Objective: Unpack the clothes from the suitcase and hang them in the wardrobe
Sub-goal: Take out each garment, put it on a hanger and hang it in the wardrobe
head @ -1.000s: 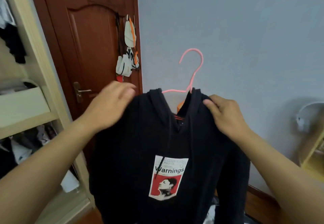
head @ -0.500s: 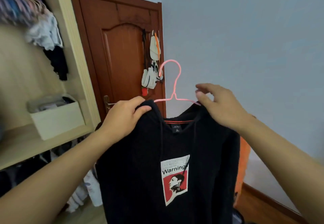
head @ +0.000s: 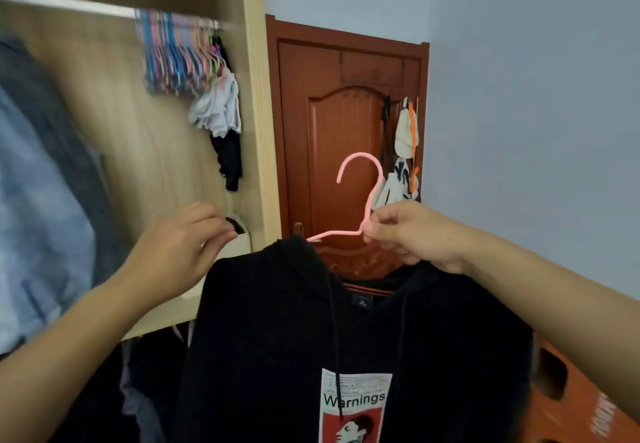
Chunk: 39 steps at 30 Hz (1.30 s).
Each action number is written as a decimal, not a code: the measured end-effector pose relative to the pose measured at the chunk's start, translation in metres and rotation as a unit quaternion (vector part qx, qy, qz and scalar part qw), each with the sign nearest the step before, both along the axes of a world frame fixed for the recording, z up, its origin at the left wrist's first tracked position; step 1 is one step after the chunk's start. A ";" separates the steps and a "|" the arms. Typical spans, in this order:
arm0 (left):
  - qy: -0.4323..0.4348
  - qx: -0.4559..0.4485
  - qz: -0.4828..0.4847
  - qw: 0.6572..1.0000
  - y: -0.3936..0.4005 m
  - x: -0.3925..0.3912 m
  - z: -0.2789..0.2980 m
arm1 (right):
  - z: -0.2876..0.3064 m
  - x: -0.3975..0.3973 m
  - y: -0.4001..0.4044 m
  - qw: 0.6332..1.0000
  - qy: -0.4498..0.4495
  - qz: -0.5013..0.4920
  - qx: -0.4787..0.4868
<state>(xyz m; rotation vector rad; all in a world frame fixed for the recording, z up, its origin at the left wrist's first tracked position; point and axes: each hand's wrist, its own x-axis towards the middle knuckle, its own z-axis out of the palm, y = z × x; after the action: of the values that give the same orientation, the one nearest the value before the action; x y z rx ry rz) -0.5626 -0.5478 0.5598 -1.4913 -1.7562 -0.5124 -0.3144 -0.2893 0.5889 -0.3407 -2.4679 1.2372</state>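
Right hand [head: 412, 234] pinches pink hanger [head: 360, 196] at its neck, black hoodie [head: 346, 338] hung on it. Left hand [head: 180, 245] at hoodie's left shoulder; grip unclear. Wardrobe [head: 254, 96] left.

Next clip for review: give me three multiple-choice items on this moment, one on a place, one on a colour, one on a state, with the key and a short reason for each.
1. Where is the bunch of empty hangers?
A. On the wardrobe rail
B. On the door handle
C. On the floor

2. What colour is the hanger carrying the black hoodie?
A. Green
B. Pink
C. White

3. What is the right hand doing?
A. Hanging open at the side
B. Pressing flat on the door
C. Pinching the hanger's neck

Key: 1 A, they crowd the rail near the wardrobe's side panel; 2 B, its hook shows pink against the brown door; 3 C, the fingertips close on the wire below the hook.
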 end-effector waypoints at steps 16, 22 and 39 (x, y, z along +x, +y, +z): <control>-0.074 0.047 0.105 0.991 -0.030 -0.100 0.078 | 0.096 -0.206 -0.065 0.868 -0.014 0.362 -0.341; -0.071 0.055 0.200 0.976 -0.065 -0.168 0.138 | 0.138 -0.288 -0.090 0.902 0.071 0.298 -0.305; 0.061 0.132 0.295 0.944 -0.278 -0.432 0.233 | 0.318 -0.522 -0.212 0.930 0.282 0.120 -0.203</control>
<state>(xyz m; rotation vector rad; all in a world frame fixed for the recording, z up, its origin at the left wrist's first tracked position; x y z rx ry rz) -0.9943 -0.8258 0.7930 -0.7393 -1.8380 -0.3150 -0.8364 -0.5015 0.9074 0.2080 -1.7917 1.6674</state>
